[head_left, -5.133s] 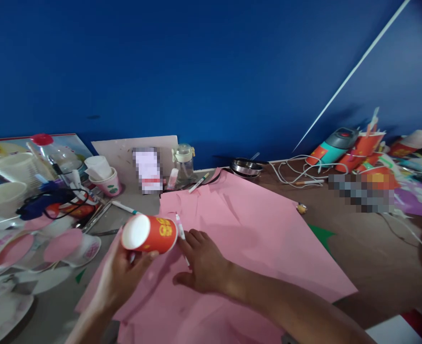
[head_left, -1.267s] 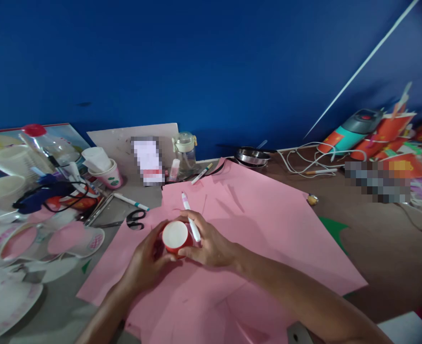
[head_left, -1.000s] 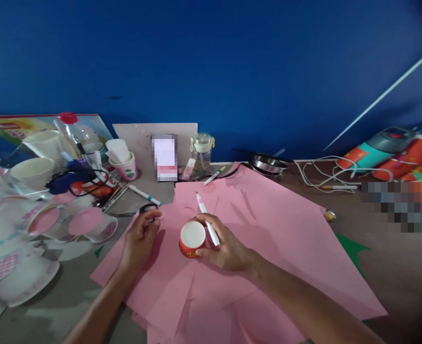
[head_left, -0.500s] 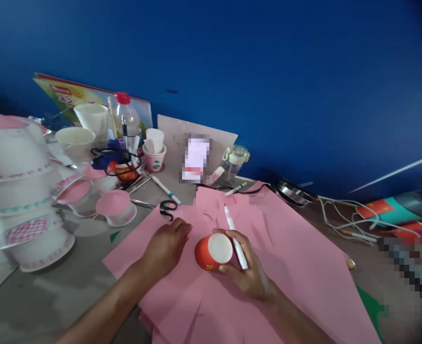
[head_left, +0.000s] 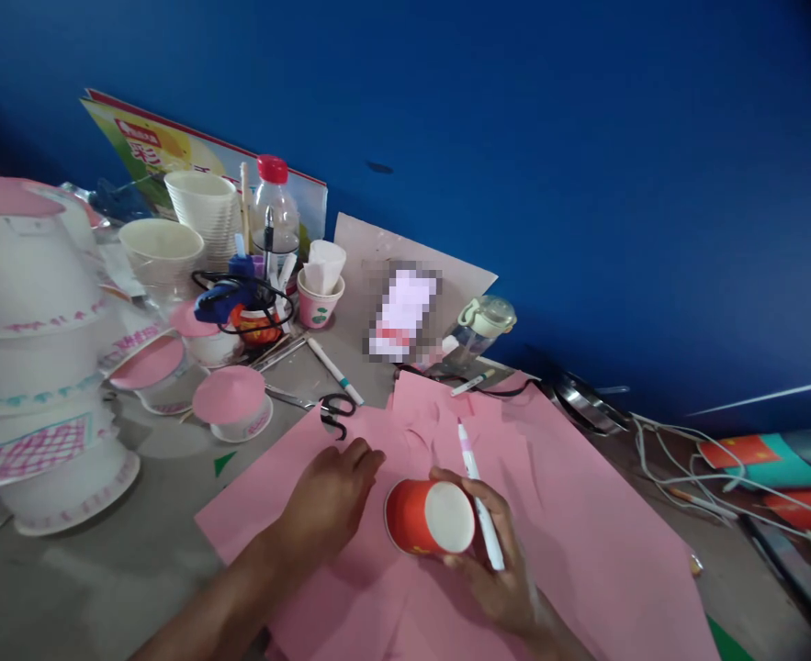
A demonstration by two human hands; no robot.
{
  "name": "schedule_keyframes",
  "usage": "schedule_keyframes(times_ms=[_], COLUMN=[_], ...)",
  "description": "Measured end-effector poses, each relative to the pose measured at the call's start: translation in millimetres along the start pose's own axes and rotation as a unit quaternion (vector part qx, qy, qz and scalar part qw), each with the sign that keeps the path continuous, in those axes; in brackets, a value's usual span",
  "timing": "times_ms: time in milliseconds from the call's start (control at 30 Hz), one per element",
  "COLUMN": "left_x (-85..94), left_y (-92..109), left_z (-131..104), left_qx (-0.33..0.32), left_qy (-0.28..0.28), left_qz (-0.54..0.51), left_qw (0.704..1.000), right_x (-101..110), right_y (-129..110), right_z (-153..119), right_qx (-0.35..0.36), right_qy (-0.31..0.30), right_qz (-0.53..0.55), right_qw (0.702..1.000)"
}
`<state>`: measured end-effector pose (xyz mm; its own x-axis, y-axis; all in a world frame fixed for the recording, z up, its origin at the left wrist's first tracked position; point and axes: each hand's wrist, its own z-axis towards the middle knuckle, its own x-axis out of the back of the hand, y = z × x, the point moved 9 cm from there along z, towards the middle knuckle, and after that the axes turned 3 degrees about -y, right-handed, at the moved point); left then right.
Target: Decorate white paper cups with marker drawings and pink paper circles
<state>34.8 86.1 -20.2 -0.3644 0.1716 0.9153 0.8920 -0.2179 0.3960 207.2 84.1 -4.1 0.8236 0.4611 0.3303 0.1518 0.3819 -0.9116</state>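
Observation:
My right hand (head_left: pixel 491 551) holds a red paper cup (head_left: pixel 409 519) between thumb and fingers. The cup is tipped on its side, its wider rim to the left and its round white base facing right and toward me. A white marker (head_left: pixel 479 496) lies across the same hand's fingers, tip pointing away from me. Left of the cup, apart from it, my left hand (head_left: pixel 332 496) has its fingers curled together; whatever may be in them is hidden. Pink paper sheets (head_left: pixel 584 523) lie under both hands. Black-handled scissors (head_left: pixel 336 413) rest just beyond my left hand.
Stacked white paper bowls (head_left: pixel 39 367) stand at the left, near pink-topped small cups (head_left: pixel 232 404). Behind are a red-capped bottle (head_left: pixel 275 207), a propped phone (head_left: pixel 403 312) and a clear lidded bottle (head_left: pixel 480 330). White cables (head_left: pixel 659 459) and a tape roll (head_left: pixel 588 404) lie right.
The view has shifted slightly. The red cup has tilted further, its base turning more to the right, in my right hand. My left hand keeps its curled shape.

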Motion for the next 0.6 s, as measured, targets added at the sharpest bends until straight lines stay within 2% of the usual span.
schedule_keyframes(times_ms=[133,300,467,600], left_x=[-5.9,-11.5,-16.4,-23.5], left_y=[-1,-1,-4,-6], left_z=[1,0,-1,-1], left_qx=[0.000,-0.005,0.005,0.009], left_qy=[-0.016,-0.026,-0.054,-0.056], left_qz=[0.013,0.000,0.002,0.004], left_qw=[1.000,1.000,0.999,0.998], right_x=[0,-1,0,1], right_y=[1,15,16,15], right_z=[-4,-17,-19,-13], right_qx=[0.004,-0.032,-0.003,0.024], right_qy=[-0.001,0.002,-0.013,-0.026], right_qz=[-0.009,-0.044,-0.087,-0.115], right_qw=[1.000,0.999,0.996,0.993])
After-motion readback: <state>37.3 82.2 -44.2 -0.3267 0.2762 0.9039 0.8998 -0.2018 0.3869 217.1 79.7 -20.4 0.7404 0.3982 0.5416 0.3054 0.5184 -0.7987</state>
